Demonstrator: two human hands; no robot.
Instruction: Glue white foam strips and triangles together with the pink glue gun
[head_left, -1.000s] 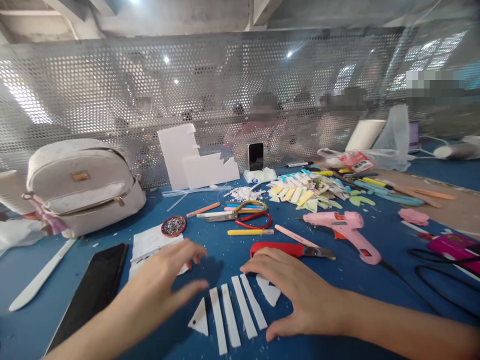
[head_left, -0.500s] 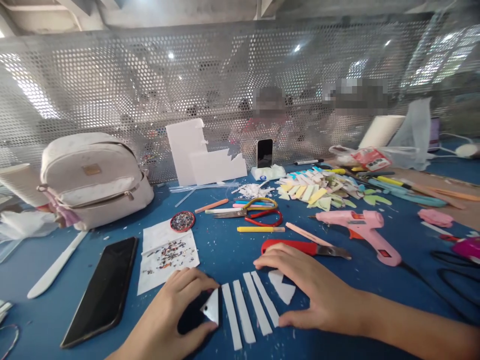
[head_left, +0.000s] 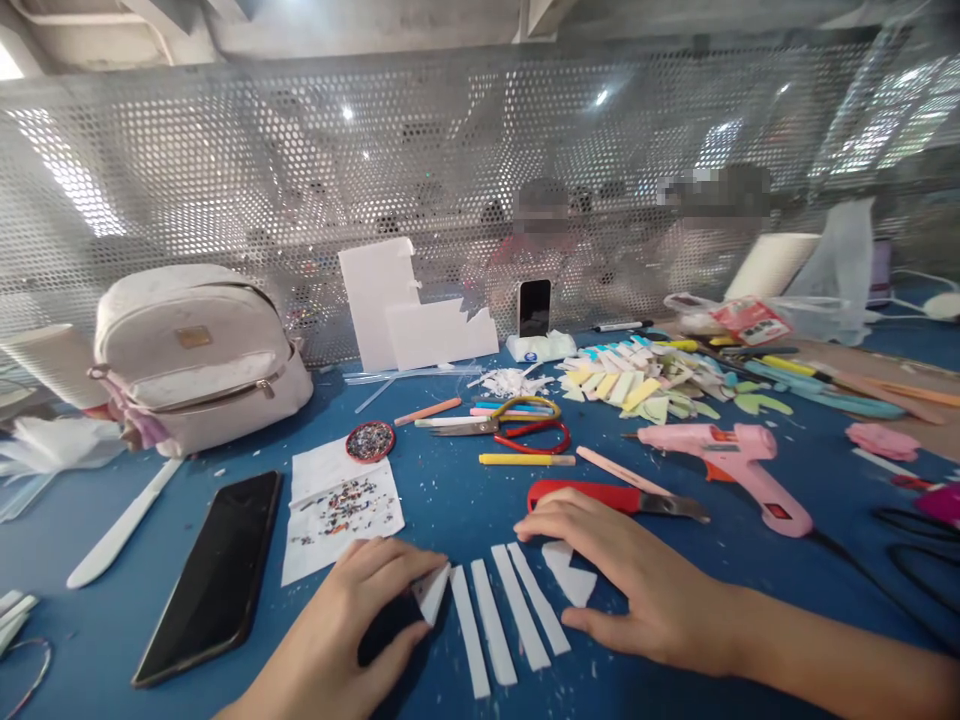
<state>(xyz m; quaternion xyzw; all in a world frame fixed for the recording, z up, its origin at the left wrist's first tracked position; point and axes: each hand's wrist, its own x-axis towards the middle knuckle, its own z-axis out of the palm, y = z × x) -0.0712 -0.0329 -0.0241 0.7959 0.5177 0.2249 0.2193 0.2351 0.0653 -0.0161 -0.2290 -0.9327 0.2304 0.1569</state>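
The left hand [head_left: 352, 630] has tipped the white triangle [head_left: 433, 592] closer to the strips [head_left: 499, 625] since half a second ago; thumb and fingertips pinch it, just left of the nearest strip. The strips lie side by side, long axes pointing away from the person. The right hand [head_left: 645, 585] rests flat, holding nothing, fingers beside a white offcut [head_left: 571, 582].

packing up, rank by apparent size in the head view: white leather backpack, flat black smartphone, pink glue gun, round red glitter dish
1. white leather backpack
2. flat black smartphone and pink glue gun: about alike; phone is nearer, so unsure
3. round red glitter dish
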